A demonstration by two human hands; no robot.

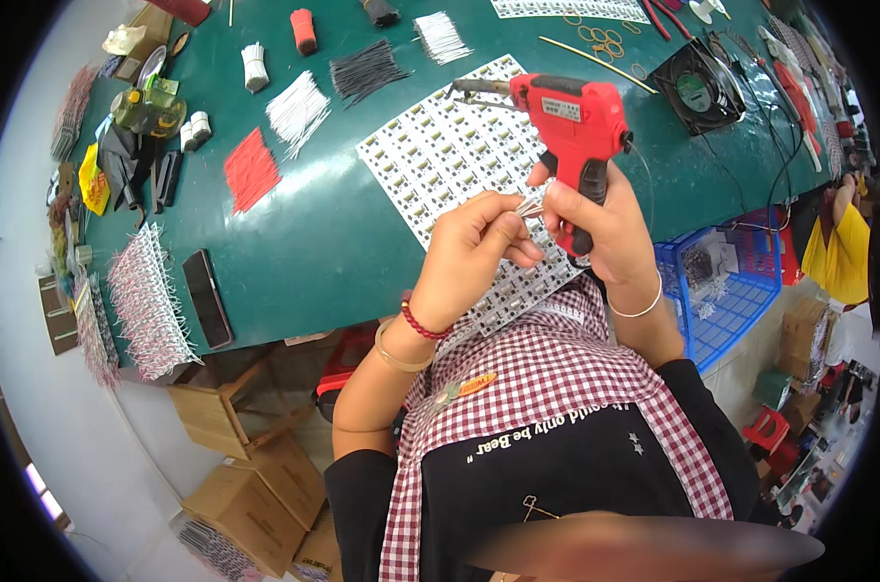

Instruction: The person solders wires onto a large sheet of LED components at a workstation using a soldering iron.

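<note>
My right hand (pixel 610 228) grips the black handle of a red soldering gun (pixel 576 112), its metal tip pointing left over a white sheet of circuit boards (pixel 416 165). In front of my apron, the fingers of my left hand (pixel 464 254) are pinched around a small bunch of white wires (pixel 529 208). My right thumb is close beside the wire ends; whether it touches them I cannot tell. The sheet carries rows of small parts and lies partly under both hands, reaching the table's near edge.
On the green table (pixel 275 262) lie red wires (pixel 251 170), white wires (pixel 298 112), black wires (pixel 367 71) and a phone (pixel 207 299). At right are a black fan (pixel 697 87), loose cables and rubber bands (pixel 605 44). A blue basket (pixel 721 310) stands below the table edge.
</note>
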